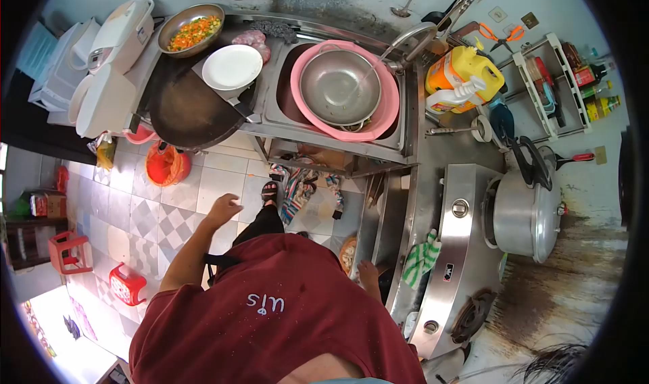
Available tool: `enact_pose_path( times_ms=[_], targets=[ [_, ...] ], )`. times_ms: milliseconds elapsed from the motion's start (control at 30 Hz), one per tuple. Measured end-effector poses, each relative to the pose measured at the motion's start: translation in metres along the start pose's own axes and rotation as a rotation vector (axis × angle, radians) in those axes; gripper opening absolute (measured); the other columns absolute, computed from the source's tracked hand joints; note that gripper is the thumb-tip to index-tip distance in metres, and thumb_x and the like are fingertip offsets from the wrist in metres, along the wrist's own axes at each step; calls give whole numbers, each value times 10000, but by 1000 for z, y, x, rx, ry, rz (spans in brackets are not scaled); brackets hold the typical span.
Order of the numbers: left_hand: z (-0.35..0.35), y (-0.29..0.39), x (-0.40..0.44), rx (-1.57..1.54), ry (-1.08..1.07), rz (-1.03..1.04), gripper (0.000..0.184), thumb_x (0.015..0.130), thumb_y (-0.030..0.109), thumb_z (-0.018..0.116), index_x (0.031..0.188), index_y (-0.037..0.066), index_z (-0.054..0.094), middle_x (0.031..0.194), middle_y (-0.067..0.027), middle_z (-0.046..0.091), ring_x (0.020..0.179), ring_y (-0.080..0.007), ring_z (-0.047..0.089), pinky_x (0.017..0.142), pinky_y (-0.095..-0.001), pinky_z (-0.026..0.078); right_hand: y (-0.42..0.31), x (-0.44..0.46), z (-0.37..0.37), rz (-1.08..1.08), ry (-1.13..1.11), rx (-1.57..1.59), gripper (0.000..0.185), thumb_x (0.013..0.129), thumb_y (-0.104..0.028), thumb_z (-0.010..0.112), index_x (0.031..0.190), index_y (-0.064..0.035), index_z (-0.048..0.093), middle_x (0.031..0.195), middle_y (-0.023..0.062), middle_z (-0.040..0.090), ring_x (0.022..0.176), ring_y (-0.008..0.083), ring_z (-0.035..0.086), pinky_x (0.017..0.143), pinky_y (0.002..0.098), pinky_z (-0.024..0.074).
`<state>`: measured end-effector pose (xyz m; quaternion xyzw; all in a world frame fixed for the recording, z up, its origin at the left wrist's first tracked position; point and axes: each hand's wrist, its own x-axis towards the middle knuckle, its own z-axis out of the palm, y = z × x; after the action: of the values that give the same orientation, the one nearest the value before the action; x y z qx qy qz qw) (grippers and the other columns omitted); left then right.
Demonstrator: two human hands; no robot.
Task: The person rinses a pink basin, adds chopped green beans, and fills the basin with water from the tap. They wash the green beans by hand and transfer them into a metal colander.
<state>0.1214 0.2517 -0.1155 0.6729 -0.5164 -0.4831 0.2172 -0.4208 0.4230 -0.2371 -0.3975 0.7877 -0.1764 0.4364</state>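
Observation:
My left hand (225,210) hangs in the air over the tiled floor, holding nothing, its fingers loosely apart. Low on the other side is my right hand (368,274), beside the counter's lower shelf and partly cut off by my shirt; its fingers do not show clearly. Close to it on the floor stands a basket (348,254) with pale contents I cannot make out. A green-and-white striped cloth (421,259) lies on the counter edge to its right. Ahead, a metal bowl (340,86) sits within a pink basin (295,83) in the sink, under the faucet (414,44).
A wok (193,110) holds a white plate (232,67) at its edge; behind is a pan of diced vegetables (194,34). Right are a gas stove (454,235), pressure cooker (524,215) and yellow jug (473,73). A red bucket (167,165) and red stools (127,284) stand left.

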Motion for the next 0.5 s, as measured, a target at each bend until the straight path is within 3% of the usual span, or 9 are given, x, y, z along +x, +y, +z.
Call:
enact_pose_path(
  times_ms=[67,100,167,267,300,367,467,500],
  targets=[
    [-10,-71,6,35,62,-124,420,726,231,685,1043,-7,546,741,-102,597,640,-186,576,560,-282,469,-29,12,-6,-13,-4,-84,330,777,-187,572,1050,-2,577,759,98,603,631,175,573,551,309,462],
    [-22,-74,0,-63,74,-319,383,730,227,679,1017,5,555,727,-98,593,608,-182,569,515,-290,453,-48,15,-8,-5,8,-84,330,777,-187,572,1050,-2,577,759,98,603,631,175,573,551,309,462],
    [-42,-85,-14,-217,138,-595,287,754,221,645,950,28,563,693,-84,576,542,-168,542,435,-291,405,-93,11,-16,56,-24,-120,410,762,-301,532,1051,-15,586,993,225,597,967,350,562,833,371,435],
    [-66,-129,-13,-404,195,-875,186,798,233,564,843,55,539,642,-54,534,469,-151,484,394,-273,354,-121,23,-17,39,-17,-168,396,761,-274,532,1052,-10,580,977,223,601,951,350,569,820,378,444],
    [-68,-134,-14,-445,292,-820,182,809,246,534,809,63,535,620,-46,514,443,-151,456,387,-278,346,-125,26,-15,31,-51,-193,396,761,-274,532,1052,-10,580,977,223,601,951,350,569,820,378,444],
    [-78,-134,-4,-481,319,-826,177,809,231,544,834,56,541,626,-39,524,469,-141,478,394,-271,358,-141,38,-9,228,-62,78,378,757,-249,535,1048,-12,577,947,212,608,914,356,576,801,390,454],
    [-87,-115,17,-584,371,-663,240,798,220,583,960,48,540,710,-50,577,531,-121,518,421,-255,389,-222,33,-5,180,-131,-61,334,767,-232,535,1016,-14,585,919,201,609,864,335,592,760,382,467],
    [-90,-108,27,-609,353,-660,279,796,210,582,1013,42,532,751,-60,596,562,-125,532,464,-250,412,-213,46,-1,178,-142,-76,334,767,-232,535,1016,-14,585,919,201,609,864,335,592,760,382,467]
  ],
)
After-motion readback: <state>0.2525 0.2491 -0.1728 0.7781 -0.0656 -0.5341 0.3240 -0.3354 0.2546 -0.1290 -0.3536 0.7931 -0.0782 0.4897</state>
